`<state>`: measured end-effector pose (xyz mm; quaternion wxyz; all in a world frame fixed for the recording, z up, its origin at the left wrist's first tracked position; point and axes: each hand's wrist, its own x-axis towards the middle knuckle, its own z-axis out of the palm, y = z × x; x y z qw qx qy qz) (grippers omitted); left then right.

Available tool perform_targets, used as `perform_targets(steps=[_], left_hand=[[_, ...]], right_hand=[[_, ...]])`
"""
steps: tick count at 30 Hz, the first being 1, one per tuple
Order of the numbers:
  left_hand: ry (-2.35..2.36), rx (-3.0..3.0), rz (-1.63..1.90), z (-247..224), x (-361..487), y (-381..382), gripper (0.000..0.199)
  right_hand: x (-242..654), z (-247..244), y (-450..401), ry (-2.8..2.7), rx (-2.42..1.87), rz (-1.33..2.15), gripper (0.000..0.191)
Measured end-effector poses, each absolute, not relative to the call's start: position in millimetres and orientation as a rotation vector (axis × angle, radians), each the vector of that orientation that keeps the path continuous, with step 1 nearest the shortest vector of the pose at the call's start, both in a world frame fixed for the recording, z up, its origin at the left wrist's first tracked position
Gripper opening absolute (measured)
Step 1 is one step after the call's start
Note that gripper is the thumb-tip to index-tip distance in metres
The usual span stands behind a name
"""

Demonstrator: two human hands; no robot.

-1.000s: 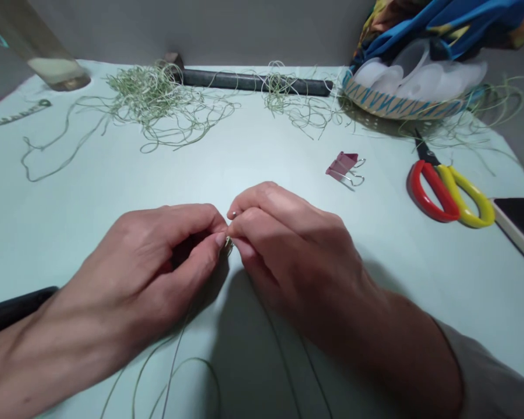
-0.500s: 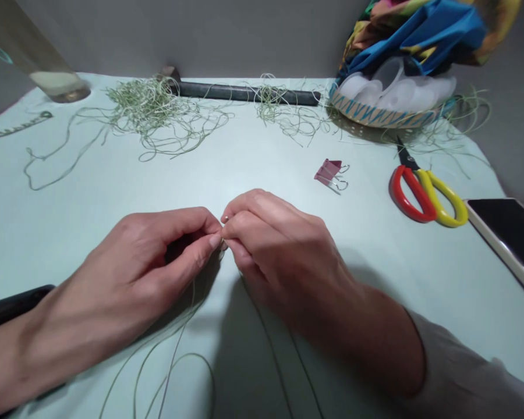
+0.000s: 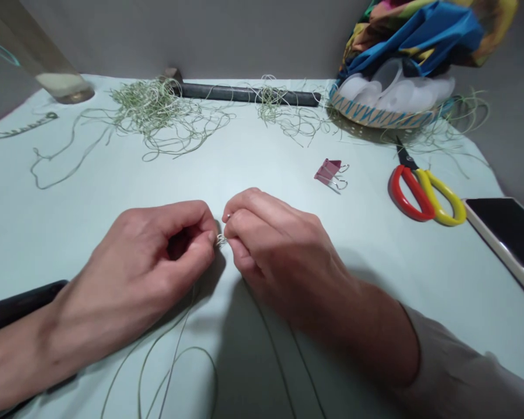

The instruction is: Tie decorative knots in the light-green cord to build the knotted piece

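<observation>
Left hand (image 3: 131, 273), right hand (image 3: 279, 256): close together, fingers pinching a small tangle of green cord (image 3: 220, 240) between them, mid-worktop (image 3: 113, 186). Loose cord strands (image 3: 174, 361) trail nearside. To the right, farther off: pink binder clip (image 3: 330, 173), red-and-yellow scissors (image 3: 419, 195).

— Scissor handles (image 3: 413, 191)?
— Moulded plastic, glossy, smooth.
— Binder clip (image 3: 327, 170)?
— Painted metal, satin sheen; bright wire arms.
— Green cord (image 3: 177, 349)?
— Fibre, matt, faintly rough.
— Basket (image 3: 375, 115)?
— Woven strands, matt, rough.
— Bundled cloth (image 3: 413, 35)?
— Thin fabric, soft sheen, creased.
— Phone (image 3: 506, 230)?
— Dark glass, glossy; pale, smooth casing.
— Rod (image 3: 244, 94)?
— Dark, matt; material unclear.
— Tabletop covering (image 3: 91, 244)?
— Pale, smooth, matt; paper or cloth, unclear.
</observation>
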<state>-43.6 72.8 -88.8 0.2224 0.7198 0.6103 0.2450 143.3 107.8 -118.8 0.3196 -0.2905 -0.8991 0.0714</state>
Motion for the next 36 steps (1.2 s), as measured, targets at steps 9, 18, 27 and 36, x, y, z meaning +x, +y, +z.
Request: perform_targets(steps=[9, 18, 27, 36], left_hand=[[1.688, 1.916, 0.533, -80, -48, 76, 0.026], [1.589, 1.869, 0.571, -88, -54, 83, 0.029], [1.645, 1.845, 0.632, -86, -46, 84, 0.031], [1.634, 1.937, 0.436, -87, -50, 87, 0.028]], right_hand=[[146, -121, 107, -2.364, -0.757, 0.228, 0.028], [148, -123, 111, -2.418, -0.733, 0.333, 0.022], [146, -127, 113, -2.396, -0.693, 0.327, 0.020], [145, -130, 116, -2.402, -0.732, 0.314, 0.009]])
